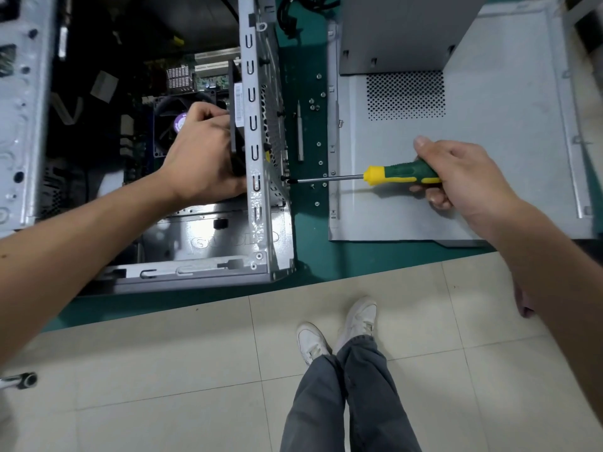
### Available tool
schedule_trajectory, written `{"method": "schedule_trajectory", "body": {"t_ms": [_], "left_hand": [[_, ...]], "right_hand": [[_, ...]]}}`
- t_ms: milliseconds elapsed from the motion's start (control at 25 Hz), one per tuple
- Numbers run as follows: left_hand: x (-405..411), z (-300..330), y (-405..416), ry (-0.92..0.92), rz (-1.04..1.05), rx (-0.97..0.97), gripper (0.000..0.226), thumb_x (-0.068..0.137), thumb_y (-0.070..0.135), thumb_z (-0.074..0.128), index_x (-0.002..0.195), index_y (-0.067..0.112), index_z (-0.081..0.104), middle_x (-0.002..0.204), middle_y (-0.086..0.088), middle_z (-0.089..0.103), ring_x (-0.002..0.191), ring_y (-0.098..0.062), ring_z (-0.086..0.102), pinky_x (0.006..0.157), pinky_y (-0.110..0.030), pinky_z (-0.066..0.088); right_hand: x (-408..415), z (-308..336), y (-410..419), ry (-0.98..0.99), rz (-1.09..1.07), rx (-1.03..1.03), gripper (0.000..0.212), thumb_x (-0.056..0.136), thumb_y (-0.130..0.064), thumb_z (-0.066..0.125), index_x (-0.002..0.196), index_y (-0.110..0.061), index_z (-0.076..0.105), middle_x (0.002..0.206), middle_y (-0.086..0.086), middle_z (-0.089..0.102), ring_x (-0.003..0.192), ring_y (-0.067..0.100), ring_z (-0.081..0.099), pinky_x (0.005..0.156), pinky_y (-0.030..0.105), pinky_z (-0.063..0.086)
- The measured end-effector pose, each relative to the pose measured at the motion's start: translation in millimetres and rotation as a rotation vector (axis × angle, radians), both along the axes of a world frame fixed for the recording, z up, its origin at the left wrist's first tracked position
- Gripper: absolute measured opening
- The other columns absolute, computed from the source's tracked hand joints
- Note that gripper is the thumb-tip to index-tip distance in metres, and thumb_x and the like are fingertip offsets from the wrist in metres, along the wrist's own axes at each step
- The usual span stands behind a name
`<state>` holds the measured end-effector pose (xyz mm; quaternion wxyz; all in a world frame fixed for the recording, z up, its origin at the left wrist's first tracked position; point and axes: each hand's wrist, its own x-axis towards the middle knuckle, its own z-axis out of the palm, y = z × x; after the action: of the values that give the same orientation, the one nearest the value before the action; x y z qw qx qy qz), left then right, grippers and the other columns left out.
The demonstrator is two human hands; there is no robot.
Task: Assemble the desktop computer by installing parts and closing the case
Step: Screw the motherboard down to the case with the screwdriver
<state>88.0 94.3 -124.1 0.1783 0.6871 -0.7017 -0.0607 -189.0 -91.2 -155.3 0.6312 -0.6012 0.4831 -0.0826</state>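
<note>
Two bare hands work at an open computer case (261, 203) standing on a green mat (306, 256). Most of the left hand's (202, 151) fingertips are hidden behind a black fan (237, 125) pressed against the inside of the case's rear wall; the fingers curl round its edge, gripping it. The case interior is dark, and the motherboard (208, 79) is hard to make out. The right hand (456, 171) wraps closed around one green-and-yellow screwdriver (385, 176), whose tip meets a screw on the outer wall. One spare driver bit (299, 132) and about a dozen loose screws (315, 107) lie on the mat beside one grey side panel (489, 141), cut off at the right edge.
</note>
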Motion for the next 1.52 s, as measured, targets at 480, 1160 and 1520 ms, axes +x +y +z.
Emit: {"method": "schedule_trajectory", "body": {"t_ms": [480, 1160, 1520], "left_hand": [[-1, 0, -1, -0.008, -0.005, 0.01, 0.028, 0.08, 0.044, 0.045, 0.064, 0.044, 0.022, 0.064, 0.013, 0.035, 0.067, -0.015, 0.038, 0.079, -0.034, 0.026], [-1, 0, 0, -0.022, 0.001, 0.008, 0.029, 0.081, 0.045, 0.044, 0.065, 0.046, 0.02, 0.067, 0.026, 0.024, 0.066, -0.014, 0.035, 0.08, -0.035, 0.026], [1, -1, -2, -0.037, 0.0, -0.001, 0.021, 0.082, 0.045, 0.043, 0.067, 0.036, 0.03, 0.067, 0.02, 0.026, 0.068, -0.013, 0.035, 0.078, -0.035, 0.025]], "right_hand": [[-2, -2, -3, -0.219, -0.11, 0.166, 0.014, 0.08, -0.023, 0.064, 0.092, -0.022, 0.056, 0.082, 0.002, 0.055, 0.051, 0.014, 0.044, 0.045, 0.024, 0.03], [-5, 3, -8, -0.259, -0.026, 0.185, 0.005, 0.088, -0.017, 0.06, 0.092, -0.02, 0.058, 0.082, 0.007, 0.053, 0.054, 0.015, 0.044, 0.045, 0.024, 0.034], [1, -1, -2, -0.177, -0.091, 0.04, 0.008, 0.081, -0.03, 0.064, 0.088, -0.026, 0.061, 0.078, -0.005, 0.059, 0.056, 0.013, 0.051, 0.048, 0.028, 0.04]]}}
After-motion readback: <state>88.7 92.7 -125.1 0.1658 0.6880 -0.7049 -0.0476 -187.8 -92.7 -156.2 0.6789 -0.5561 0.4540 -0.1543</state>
